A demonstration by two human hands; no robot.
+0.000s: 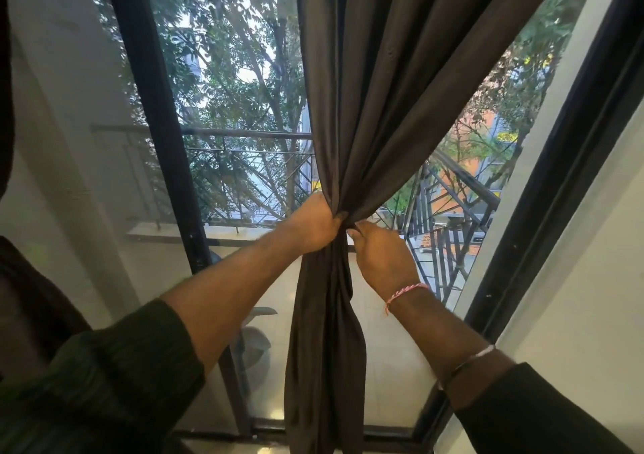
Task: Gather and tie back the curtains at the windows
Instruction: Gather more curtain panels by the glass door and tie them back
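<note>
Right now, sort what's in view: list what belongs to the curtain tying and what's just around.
Job:
- dark curtain, bunched at mid-height
- left hand, gripping the bunch
- right hand, pinching it

Just around:
- window frame
- balcony railing
- trees
- thread bracelet

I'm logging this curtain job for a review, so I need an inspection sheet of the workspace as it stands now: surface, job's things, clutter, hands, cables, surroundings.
Surface: pale tiled balcony floor behind the glass; no work surface seen.
Job's things: dark brown fabric curtain, bunched to a narrow waist at mid-height, hanging loose below; no separate tie-back visible.
Clutter: nothing seen.
Hands: left hand grips the gathered waist; right hand pinches the fabric just beside it, a pink thread band on the wrist.
Cables: nothing seen.
Surroundings: black metal window frame, metal balcony railing, green trees outside.
</note>
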